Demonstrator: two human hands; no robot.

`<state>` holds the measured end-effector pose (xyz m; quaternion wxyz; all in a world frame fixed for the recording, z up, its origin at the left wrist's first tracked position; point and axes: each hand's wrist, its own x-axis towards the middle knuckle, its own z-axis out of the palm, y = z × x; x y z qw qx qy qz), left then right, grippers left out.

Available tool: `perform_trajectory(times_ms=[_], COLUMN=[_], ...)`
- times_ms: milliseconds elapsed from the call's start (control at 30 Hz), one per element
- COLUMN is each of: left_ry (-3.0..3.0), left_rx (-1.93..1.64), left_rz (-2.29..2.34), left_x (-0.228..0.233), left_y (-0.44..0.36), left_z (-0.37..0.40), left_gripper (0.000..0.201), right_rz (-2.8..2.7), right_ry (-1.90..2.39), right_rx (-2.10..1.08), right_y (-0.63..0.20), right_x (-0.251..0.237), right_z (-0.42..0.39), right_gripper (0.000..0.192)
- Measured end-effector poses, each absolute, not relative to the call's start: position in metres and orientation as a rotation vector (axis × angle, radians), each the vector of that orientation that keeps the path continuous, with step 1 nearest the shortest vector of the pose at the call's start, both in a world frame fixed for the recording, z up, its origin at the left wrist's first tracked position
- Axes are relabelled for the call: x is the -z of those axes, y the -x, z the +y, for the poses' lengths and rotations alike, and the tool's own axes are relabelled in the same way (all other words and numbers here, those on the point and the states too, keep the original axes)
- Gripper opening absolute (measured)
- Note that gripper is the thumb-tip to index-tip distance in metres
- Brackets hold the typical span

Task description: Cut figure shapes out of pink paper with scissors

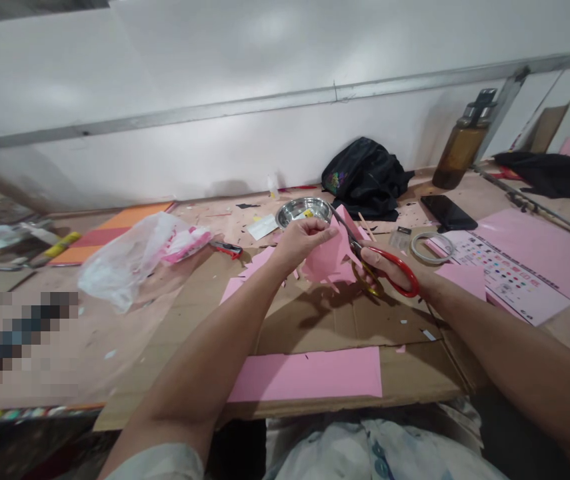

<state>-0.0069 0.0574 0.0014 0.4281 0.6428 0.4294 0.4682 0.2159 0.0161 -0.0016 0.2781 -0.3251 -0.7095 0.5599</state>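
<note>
- The left hand (309, 237) pinches the upper edge of a cut piece of pink paper (327, 259) between thumb and fingers.
- The right hand (385, 261) grasps the red-handled scissors (356, 245), whose blades point up and leftward against the paper; whether they stand parted there is too small to tell.
- The pink paper is raised in front of the person, above a brown cardboard sheet (335, 327), with narrow strips and jagged edges along its lower side.
- Other pink pieces (249, 270) lie on the cardboard, partly covered by the left forearm; a pink strip (309, 377) lies along the near edge, its left end meeting that forearm.
- Just behind the left hand stands a metal bowl (281, 215), its near side hidden by the hand and the paper.
- A white slip (263, 227) lies beside the bowl, and a red and black cutter (227, 249) farther left.
- Left of the cardboard, a clear plastic bag (125, 260) overlaps orange and red sheets (115, 230).
- To the right lie a tape ring (432, 259), overlapping a printed sheet (519, 273), and a black phone (448, 212).
- Along the wall, a black cloth bag (367, 177) sits behind the bowl, and an amber bottle (459, 150) stands upright farther right.
</note>
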Motion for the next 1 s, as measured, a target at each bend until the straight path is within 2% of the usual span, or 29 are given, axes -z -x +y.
perform_trajectory(times_ms=[133,400,600,1000], left_ry=[-1.644,-1.672,-1.693,-1.694], left_rx=[-1.172,-1.160,-1.081,-1.091], left_rz=[1.129,1.136,1.194,1.288], left_x=[-0.006,-0.015,-0.023,-0.023], left_y=[0.005,0.001,0.001,-0.001], left_z=[0.054,0.046,0.040,0.039], left_gripper=[0.038,0.037,0.037,0.030], right_rz=[-1.873,-1.633,-1.654,-1.660], right_ry=[0.793,0.665,0.613,0.689], right_rx=[-1.583,-1.791,-1.769,-1.736], right_y=[-0.217,-0.217,-0.216,-0.217], right_x=[0.005,0.016,0.020,0.020], right_z=[0.018,0.016,0.021,0.020], right_gripper=[0.059,0.045,0.051,0.052])
